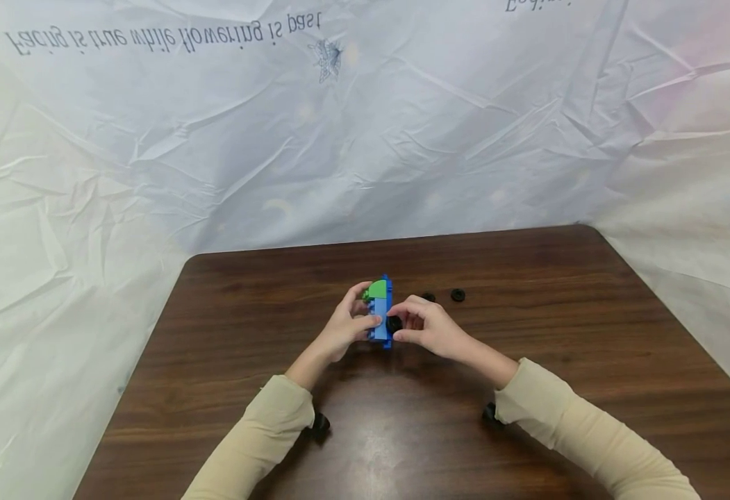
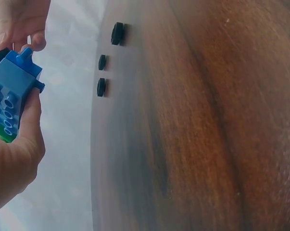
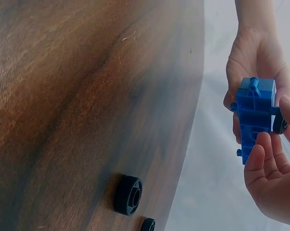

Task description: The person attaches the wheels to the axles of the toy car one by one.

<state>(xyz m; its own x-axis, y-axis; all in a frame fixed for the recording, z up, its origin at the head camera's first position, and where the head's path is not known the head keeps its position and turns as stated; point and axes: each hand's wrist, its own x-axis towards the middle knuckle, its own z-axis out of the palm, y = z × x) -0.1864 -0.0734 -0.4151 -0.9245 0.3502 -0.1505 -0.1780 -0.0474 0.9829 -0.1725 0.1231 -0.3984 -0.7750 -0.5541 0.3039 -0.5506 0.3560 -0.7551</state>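
Note:
My left hand (image 1: 339, 330) grips a toy car of building bricks (image 1: 380, 311), tipped on its side above the table. Its body is light blue with studs, a green curved brick (image 1: 378, 289) sits at one end, and the darker blue base (image 3: 255, 113) faces my right hand. Short axle pegs stick out from the base's sides. Between thumb and fingers, my right hand (image 1: 430, 326) pinches a black wheel (image 3: 279, 122) right at one of these pegs. Fingertips of the right hand overlap the underside of the base in the right wrist view.
Loose black wheels lie on the brown wooden table (image 1: 227, 361) beyond the right hand: one wheel (image 1: 458, 294) stands apart, another wheel (image 1: 428, 296) is partly covered by the hand. Three wheels show in the left wrist view. A pale printed cloth (image 1: 365, 139) hangs behind the table.

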